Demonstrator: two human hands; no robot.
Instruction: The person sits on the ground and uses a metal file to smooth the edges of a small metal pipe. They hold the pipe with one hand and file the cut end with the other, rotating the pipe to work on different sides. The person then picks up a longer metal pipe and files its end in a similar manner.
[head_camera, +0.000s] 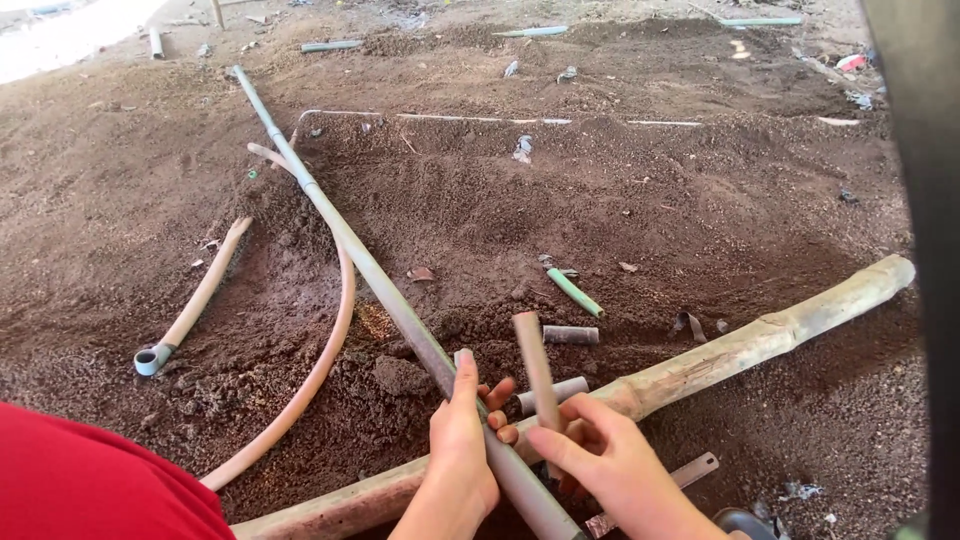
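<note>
Loose brown soil (620, 200) covers the ground from my head view, scattered with pipe offcuts. Across it runs a long grey pipe (370, 270), my landmark. At its near end my left hand (462, 440) is closed around it, thumb up. Just right of the pipe, my right hand (610, 460) grips a short brown tube (535, 365), held upright. It looks light, stiff and dusty; I judge low on its shaft is the best hold.
</note>
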